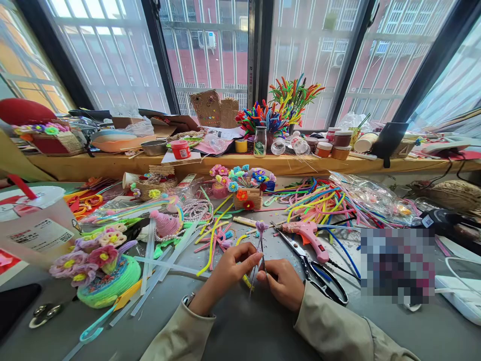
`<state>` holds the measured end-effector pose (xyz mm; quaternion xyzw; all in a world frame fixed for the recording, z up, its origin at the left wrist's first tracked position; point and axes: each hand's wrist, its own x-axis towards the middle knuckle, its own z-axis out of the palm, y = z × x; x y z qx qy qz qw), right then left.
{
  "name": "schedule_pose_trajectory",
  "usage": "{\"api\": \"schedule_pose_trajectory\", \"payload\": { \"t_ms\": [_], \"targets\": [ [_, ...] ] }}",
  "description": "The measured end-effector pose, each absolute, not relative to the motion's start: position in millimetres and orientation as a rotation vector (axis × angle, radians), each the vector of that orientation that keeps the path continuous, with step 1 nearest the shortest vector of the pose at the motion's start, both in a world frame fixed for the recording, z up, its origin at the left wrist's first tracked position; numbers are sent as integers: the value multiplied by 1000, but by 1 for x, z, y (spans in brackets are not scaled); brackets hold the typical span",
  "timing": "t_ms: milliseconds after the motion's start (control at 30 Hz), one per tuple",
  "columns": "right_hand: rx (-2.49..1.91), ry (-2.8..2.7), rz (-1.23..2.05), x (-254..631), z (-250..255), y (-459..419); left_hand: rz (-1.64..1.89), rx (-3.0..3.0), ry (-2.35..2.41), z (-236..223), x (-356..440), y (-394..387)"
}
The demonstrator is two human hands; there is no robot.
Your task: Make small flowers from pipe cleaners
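A small purple fuzzy flower (262,227) stands upright on thin dark stems in front of me. My left hand (238,261) pinches the stems just below the bloom. Lower down and from the other side, the closed fingers of my right hand (283,282) grip the stems too. Thin ends poke out beneath my fingers. Just beyond my left hand lie a yellow pipe cleaner (211,245) and a pink pipe-cleaner bundle (218,244). Large black-handled scissors (313,268) rest to the right of my right hand, beside a pink glue gun (307,234).
Clear glue sticks (176,253) and a green crocheted piece with flowers (112,281) lie to the left, near a drink cup (37,225). Loose pipe cleaners (319,200) pile up behind the glue gun. Paint jars (341,140) line the sill. A white power strip (460,298) is at right.
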<state>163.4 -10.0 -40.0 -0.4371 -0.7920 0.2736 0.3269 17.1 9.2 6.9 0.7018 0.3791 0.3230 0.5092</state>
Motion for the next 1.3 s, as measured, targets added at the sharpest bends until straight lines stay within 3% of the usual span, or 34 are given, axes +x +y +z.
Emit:
{"api": "schedule_pose_trajectory", "payload": {
  "t_ms": [1300],
  "targets": [
    [-1166,-2086,672,162,-37,-11,777,1692,933,7,18,10]
  ]
}}
